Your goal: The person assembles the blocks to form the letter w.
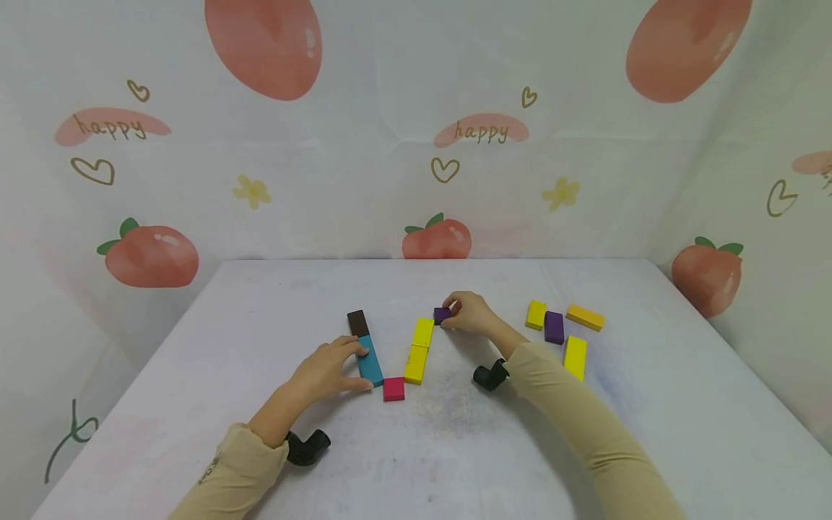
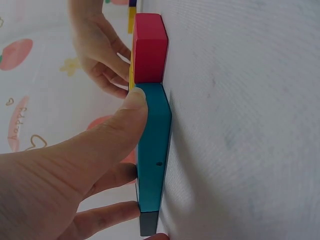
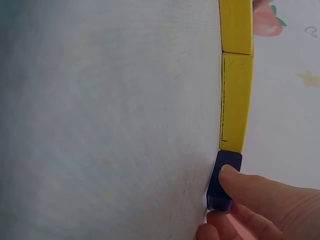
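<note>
My right hand [image 1: 473, 313] pinches a small purple block [image 1: 442, 315] at the far end of two yellow blocks [image 1: 419, 352] laid end to end. In the right wrist view, the thumb lies on the purple block [image 3: 219, 182], which meets the nearer yellow block [image 3: 236, 100]. The left hand [image 1: 328, 370] rests with spread fingers on a long blue block [image 1: 370, 361], thumb tip near its front end. A black block [image 1: 357, 323] adjoins the blue one's far end. Between the blue and yellow pieces, at the front, sits a red block [image 1: 393, 389]. Together they form a V-like line.
Loose blocks lie on the right: a short yellow block [image 1: 536, 315], a purple block [image 1: 554, 328], an orange-yellow block [image 1: 585, 318] and a longer yellow block [image 1: 575, 357] beside the right sleeve [image 1: 585, 433]. A printed cloth [image 1: 364, 180] hangs behind the white table [image 1: 416, 469].
</note>
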A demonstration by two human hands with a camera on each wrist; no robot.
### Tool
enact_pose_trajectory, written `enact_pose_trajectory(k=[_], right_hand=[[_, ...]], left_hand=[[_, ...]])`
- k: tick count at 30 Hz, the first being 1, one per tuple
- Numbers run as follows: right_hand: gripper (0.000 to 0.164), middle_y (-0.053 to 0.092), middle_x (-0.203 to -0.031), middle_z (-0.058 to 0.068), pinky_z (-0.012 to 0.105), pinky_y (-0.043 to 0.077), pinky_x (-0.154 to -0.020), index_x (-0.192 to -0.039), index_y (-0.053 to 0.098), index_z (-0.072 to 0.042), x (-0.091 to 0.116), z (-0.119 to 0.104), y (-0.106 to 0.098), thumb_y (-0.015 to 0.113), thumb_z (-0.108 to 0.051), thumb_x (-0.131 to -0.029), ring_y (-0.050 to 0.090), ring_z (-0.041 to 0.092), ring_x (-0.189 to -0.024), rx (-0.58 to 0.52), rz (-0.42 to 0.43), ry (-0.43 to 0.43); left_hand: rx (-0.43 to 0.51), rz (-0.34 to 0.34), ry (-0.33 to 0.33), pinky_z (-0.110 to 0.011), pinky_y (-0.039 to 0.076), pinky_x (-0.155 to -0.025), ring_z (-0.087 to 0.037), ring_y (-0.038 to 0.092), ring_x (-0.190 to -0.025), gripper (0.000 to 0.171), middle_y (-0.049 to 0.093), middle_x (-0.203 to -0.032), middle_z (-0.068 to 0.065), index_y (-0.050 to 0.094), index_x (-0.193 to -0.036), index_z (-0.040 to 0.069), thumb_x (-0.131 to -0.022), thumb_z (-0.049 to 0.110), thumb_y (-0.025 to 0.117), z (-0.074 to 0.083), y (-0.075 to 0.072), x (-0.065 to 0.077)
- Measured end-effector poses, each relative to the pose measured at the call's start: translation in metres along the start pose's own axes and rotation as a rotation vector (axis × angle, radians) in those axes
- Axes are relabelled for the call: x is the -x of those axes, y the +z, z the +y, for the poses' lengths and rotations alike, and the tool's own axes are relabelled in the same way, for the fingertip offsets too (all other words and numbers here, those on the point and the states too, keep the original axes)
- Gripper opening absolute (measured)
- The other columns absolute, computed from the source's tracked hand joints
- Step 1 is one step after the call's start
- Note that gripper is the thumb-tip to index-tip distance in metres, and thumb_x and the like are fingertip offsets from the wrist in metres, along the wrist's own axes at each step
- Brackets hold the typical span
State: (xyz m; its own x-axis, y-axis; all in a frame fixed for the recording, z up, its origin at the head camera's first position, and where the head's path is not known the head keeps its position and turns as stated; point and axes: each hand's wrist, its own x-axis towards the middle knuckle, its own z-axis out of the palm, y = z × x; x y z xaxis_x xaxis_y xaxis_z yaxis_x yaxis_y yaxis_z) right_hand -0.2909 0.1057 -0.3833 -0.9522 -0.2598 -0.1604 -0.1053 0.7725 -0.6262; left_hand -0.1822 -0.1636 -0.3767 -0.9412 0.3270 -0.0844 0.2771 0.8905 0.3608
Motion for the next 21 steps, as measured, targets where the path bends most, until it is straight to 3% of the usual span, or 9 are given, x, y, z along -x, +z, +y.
enact_pose_trajectory(k=[11,21], right_hand=[[0.040,0.062,-0.105,0.015,0.033,0.052,-0.083,-0.117,0.058,-0.005,0.003,0.002,-0.003,0.071,-0.017,-0.081,0.055,0.023,-0.088,-0.001,0.000,0.004],[0.040,0.062,-0.108,0.019,0.038,0.053,-0.083,-0.117,0.058,-0.003,0.017,0.016,-0.028,0.069,-0.021,-0.083,0.061,0.029,-0.093,0.019,0.026,-0.054]], left_hand=[[-0.002,0.007,0.010,-0.053,0.048,-0.093,-0.041,0.050,-0.118,0.059,0.046,-0.139,-0.019,0.058,-0.124,0.008,-0.075,0.037,0.076,0.001,0.000,0.000],[-0.008,-0.002,0.000,-0.052,0.048,-0.094,-0.040,0.050,-0.118,0.060,0.046,-0.140,-0.019,0.058,-0.124,0.009,-0.075,0.038,0.075,0.001,0.000,-0.001]])
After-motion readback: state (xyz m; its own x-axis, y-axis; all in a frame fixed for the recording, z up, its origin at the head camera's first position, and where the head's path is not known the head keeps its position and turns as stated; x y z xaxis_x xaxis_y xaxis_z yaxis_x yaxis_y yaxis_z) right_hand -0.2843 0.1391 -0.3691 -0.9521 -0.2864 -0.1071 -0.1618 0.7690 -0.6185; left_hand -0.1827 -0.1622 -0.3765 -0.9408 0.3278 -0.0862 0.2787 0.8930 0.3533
